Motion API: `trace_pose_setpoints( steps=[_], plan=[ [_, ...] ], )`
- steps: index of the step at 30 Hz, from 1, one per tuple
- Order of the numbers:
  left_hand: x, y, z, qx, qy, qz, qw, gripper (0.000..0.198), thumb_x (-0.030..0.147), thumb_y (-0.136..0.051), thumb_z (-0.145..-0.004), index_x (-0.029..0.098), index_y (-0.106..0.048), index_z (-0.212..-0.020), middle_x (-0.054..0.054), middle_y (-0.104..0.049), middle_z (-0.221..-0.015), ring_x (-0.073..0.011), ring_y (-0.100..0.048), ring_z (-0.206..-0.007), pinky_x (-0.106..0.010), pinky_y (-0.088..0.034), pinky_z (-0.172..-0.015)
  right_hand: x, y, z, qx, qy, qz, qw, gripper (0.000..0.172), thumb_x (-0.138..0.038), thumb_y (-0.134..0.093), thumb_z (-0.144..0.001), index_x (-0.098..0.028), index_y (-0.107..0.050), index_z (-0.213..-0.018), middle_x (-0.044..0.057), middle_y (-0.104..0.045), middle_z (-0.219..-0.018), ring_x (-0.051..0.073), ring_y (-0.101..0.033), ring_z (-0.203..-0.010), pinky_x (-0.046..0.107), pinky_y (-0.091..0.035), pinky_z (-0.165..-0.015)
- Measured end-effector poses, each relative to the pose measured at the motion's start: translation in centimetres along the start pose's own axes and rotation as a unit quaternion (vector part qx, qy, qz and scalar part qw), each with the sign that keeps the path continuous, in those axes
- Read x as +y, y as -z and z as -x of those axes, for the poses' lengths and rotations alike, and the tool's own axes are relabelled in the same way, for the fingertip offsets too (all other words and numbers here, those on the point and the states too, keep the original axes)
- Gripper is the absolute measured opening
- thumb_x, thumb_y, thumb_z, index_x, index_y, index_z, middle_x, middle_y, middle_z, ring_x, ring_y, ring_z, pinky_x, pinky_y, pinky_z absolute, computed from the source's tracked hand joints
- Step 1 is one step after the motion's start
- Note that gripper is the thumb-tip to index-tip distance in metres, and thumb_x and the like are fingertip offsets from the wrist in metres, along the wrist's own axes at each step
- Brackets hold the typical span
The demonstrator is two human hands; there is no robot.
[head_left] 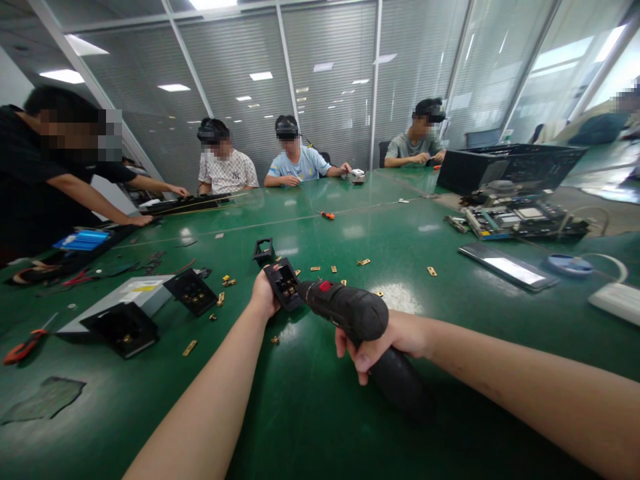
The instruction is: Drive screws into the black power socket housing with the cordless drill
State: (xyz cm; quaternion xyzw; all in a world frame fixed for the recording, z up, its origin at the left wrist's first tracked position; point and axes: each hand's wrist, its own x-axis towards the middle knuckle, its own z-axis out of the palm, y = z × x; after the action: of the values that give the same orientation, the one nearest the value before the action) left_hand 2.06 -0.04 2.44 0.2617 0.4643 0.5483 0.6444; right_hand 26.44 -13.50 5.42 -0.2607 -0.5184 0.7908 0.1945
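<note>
My left hand is closed around a black plastic socket housing with brass parts inside, tilted up off the green table. My right hand grips a black cordless drill by its handle. The drill's front end points left into the open side of the housing; whether the bit touches a screw cannot be made out. Behind the housing stands an empty-looking black frame. Small brass strips lie scattered beyond my hands. Two more black housings, a flat-lying one and a tilted one, are at left.
A grey metal box and an orange screwdriver lie left. At right are a phone, a circuit board and a black computer case. Several people work around the table; another screwdriver lies mid-table.
</note>
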Motion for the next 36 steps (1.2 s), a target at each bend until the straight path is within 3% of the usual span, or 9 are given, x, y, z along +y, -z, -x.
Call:
trace_pose_setpoints(
  steps=[11,36],
  plan=[
    [-0.02,0.14,-0.15,-0.006,-0.012,-0.002,1.000,0.026,0.033,-0.048,-0.079,0.013,-0.064,-0.082,-0.010,-0.068,-0.067,-0.0234,-0.065,-0.057,-0.034,-0.054,-0.054,0.01,-0.02,-0.02,-0.007,0.006,0.003,1.000,0.036,-0.017,-0.085,-0.056,-0.010,-0.067,-0.087,-0.001,-0.069,-0.064,0.016,-0.069,-0.055,0.025,-0.053,-0.058],
    [0.08,0.00,0.14,-0.002,-0.010,0.003,1.000,0.027,0.031,-0.049,-0.079,0.012,-0.065,-0.088,-0.009,-0.067,-0.065,-0.0228,-0.065,-0.057,-0.034,-0.054,-0.054,-0.14,0.03,-0.09,-0.018,0.006,0.001,1.000,0.038,-0.018,-0.085,-0.055,-0.011,-0.068,-0.089,-0.001,-0.069,-0.065,0.016,-0.069,-0.055,0.027,-0.053,-0.059]
  ],
)
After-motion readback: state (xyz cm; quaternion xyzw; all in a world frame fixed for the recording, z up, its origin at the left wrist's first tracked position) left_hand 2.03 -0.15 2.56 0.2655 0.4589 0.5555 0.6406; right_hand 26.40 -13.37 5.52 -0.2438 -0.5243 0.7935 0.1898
